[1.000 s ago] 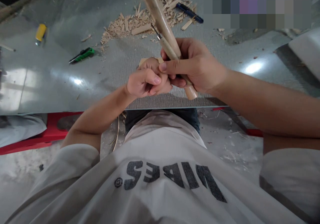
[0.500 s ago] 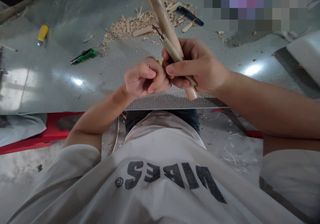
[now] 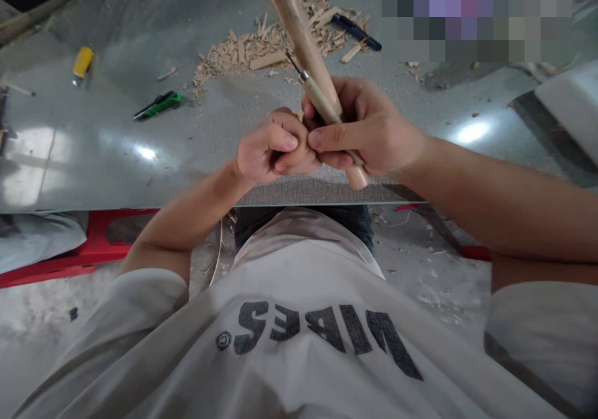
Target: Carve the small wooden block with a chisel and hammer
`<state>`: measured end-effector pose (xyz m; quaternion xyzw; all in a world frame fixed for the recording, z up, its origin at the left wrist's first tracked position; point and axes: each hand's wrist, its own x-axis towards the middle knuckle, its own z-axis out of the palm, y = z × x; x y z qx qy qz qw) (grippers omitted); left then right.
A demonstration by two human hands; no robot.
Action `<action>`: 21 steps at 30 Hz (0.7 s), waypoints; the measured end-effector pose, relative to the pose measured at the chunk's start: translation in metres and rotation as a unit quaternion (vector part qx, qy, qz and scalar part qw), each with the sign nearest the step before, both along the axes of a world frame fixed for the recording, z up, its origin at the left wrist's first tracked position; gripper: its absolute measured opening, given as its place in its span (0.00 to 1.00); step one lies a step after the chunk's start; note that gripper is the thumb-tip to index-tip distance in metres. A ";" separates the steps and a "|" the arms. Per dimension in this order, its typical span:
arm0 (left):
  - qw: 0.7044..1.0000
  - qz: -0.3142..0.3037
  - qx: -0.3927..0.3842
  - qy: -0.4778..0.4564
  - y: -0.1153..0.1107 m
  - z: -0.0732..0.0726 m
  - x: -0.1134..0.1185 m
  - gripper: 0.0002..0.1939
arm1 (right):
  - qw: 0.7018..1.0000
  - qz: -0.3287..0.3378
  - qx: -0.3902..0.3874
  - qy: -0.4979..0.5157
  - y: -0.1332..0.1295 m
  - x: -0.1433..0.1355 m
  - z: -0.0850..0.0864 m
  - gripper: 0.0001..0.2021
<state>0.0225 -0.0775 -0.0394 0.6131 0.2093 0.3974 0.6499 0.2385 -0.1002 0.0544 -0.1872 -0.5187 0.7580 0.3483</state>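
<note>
My right hand (image 3: 380, 126) is closed round a thick, pale wooden rod (image 3: 301, 30) that slants up and away from me. The same hand also holds a slim wood-handled carving tool (image 3: 321, 97), its thumb resting over the handle. The tool's thin dark metal tip points up and left, alongside the rod. My left hand (image 3: 273, 145) is closed with curled fingers and touches the right hand's fingertips. A small bit of pale wood shows behind the knuckles; what the left fingers hold is hidden.
Wood shavings (image 3: 233, 55) lie heaped on the grey table (image 3: 196, 157) beyond my hands. A dark blue pen-like tool (image 3: 355, 31) rests at the heap's right. To the left are a green cutter knife (image 3: 159, 105) and a yellow-handled tool (image 3: 83, 64). A white block (image 3: 572, 108) stands at right.
Both hands keep their grip. My left hand has shifted very slightly right, and the rod and carving tool have tilted a little; otherwise the scene looks the same.
</note>
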 end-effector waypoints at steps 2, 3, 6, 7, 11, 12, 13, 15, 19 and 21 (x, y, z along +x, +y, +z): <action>1.000 -0.019 -0.006 -0.012 -0.005 0.007 0.004 0.51 | 1.000 0.008 0.005 0.014 0.001 -0.001 -0.002 0.26; 0.999 -0.030 -0.005 -0.027 -0.008 0.011 0.007 0.50 | 1.000 0.013 0.008 0.025 0.001 -0.002 -0.003 0.26; 0.997 -0.035 0.010 -0.068 -0.016 0.022 0.013 0.48 | 0.997 0.028 0.022 0.066 0.004 -0.003 -0.007 0.25; 0.997 -0.030 0.017 -0.068 -0.018 0.023 0.015 0.48 | 0.997 0.029 0.024 0.070 0.004 -0.004 -0.008 0.24; 1.000 0.002 0.020 -0.018 -0.016 0.020 0.012 0.50 | 0.998 0.028 0.014 0.048 0.003 -0.003 -0.006 0.26; 1.000 0.007 0.013 -0.007 -0.014 0.019 0.010 0.51 | 0.999 0.025 0.009 0.038 0.002 -0.002 -0.005 0.27; 1.000 0.006 0.007 0.001 -0.012 0.017 0.008 0.52 | 0.999 0.021 0.004 0.028 0.001 -0.002 -0.002 0.27; 1.000 -0.014 0.007 0.003 -0.006 0.015 0.005 0.53 | 1.000 0.006 -0.006 0.006 -0.002 -0.001 0.003 0.27; 0.994 -0.092 0.054 -0.033 -0.002 0.017 0.006 0.54 | 1.000 -0.009 -0.014 -0.007 -0.005 -0.001 0.009 0.26; 0.990 -0.105 0.073 -0.054 -0.002 0.020 0.008 0.53 | 1.000 -0.002 -0.011 -0.001 -0.003 -0.002 0.007 0.25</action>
